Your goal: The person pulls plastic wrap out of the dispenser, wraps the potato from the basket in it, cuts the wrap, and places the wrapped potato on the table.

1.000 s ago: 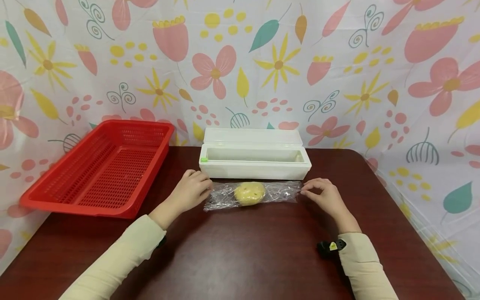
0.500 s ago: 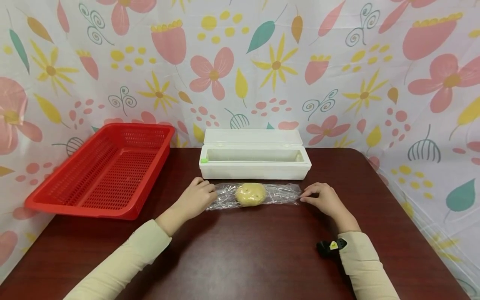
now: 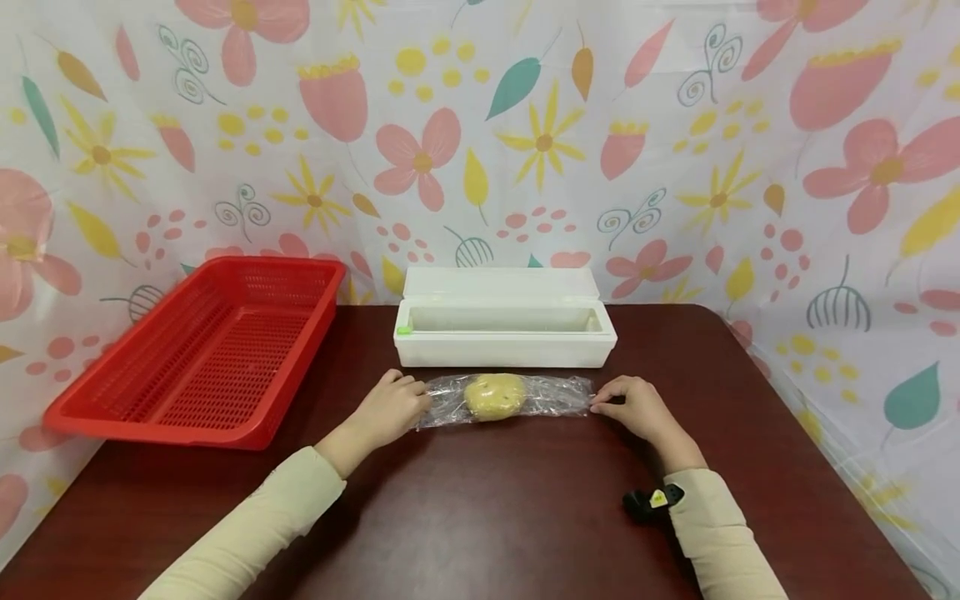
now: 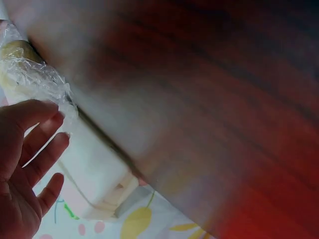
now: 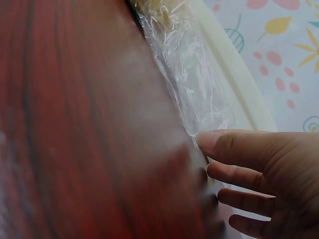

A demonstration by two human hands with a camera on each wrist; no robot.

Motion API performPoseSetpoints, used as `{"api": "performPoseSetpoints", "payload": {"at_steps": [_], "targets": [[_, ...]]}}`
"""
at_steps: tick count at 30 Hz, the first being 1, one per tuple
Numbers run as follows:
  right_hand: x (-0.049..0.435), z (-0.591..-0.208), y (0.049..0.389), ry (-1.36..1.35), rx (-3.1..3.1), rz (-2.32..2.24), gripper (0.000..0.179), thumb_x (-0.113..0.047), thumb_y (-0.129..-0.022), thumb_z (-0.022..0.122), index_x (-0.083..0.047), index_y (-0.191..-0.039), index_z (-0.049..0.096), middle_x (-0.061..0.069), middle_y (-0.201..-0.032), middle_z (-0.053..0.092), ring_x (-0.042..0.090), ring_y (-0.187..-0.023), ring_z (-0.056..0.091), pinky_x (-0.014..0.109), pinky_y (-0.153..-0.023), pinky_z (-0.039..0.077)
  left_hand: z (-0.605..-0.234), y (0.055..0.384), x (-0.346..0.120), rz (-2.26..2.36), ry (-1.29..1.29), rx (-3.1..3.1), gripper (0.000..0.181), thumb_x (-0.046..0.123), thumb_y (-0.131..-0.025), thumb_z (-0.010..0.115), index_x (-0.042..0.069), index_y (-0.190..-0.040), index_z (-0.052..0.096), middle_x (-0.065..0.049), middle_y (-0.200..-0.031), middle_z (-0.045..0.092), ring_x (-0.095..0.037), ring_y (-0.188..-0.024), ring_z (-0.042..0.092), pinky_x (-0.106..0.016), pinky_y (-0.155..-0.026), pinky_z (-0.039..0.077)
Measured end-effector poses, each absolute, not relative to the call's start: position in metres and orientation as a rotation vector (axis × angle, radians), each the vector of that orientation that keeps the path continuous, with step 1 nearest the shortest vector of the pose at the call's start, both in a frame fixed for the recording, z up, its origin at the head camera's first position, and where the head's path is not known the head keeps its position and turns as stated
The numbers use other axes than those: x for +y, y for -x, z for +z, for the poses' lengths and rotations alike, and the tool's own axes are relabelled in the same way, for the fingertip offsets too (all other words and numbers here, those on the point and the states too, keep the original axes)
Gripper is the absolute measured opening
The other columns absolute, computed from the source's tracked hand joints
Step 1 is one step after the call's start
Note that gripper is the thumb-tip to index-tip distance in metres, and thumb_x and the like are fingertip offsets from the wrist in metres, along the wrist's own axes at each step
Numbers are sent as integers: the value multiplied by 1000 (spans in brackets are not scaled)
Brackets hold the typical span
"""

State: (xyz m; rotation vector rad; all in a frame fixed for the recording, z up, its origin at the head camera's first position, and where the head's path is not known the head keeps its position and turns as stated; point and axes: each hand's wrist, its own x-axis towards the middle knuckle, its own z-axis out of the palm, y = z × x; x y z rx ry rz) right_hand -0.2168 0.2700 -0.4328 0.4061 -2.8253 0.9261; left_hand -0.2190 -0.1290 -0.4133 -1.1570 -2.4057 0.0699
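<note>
A yellow potato (image 3: 495,397) lies in the middle of a crinkled strip of clear cling film (image 3: 555,395) on the dark table, in front of the white box. My left hand (image 3: 390,407) pinches the strip's left end. In the left wrist view the thumb and index fingertips meet at the film (image 4: 55,84), the other fingers spread loosely. My right hand (image 3: 636,408) pinches the opposite end. Its thumb (image 5: 207,142) presses on the film's edge in the right wrist view, the remaining fingers loosely bent below.
Just behind the film stands a long white box (image 3: 502,350) with its lid raised and a green slider at its left end. A red perforated basket (image 3: 262,433) sits at the left. Flower-patterned cloth (image 3: 465,217) hangs behind the table (image 3: 480,517).
My left hand has shifted a little to the right, and the two hands are slightly closer together. Both keep at the film's ends. The head view has tilted up slightly.
</note>
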Motion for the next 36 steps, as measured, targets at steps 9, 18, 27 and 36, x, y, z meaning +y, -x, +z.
{"api": "performPoseSetpoints", "payload": {"at_steps": [9,18,27,36], "targets": [[269,-440,212,-380,-2822,921,8,-14,-81,74,-7,-83,75,7,-89,68,32,-93,61,51,-87,48,-417,214,-133,-18,1133,-2512,4,15,-80,71,19,-80,70,4,-80,62,-16,-78,60,-35,-73,41],[268,-426,209,-331,-2826,853,18,2,-84,59,-4,-95,72,19,-101,67,37,-98,60,53,-83,47,-405,214,-142,-168,1032,-2519,8,12,-77,70,17,-75,64,4,-75,58,-16,-74,58,-35,-71,43],[256,-409,205,-141,-2735,823,19,-14,-90,59,-3,-100,71,22,-109,65,39,-104,59,55,-85,45,-391,209,-122,-377,839,-2457,12,20,-81,69,11,-89,70,-3,-86,64,-23,-83,61,-41,-71,46],[245,-407,205,92,-2706,928,33,-24,-93,58,2,-113,63,24,-107,64,37,-96,60,51,-80,47,-392,212,-98,-735,691,-2539,16,17,-82,72,8,-95,71,-5,-94,66,-23,-88,63,-45,-77,48]]}}
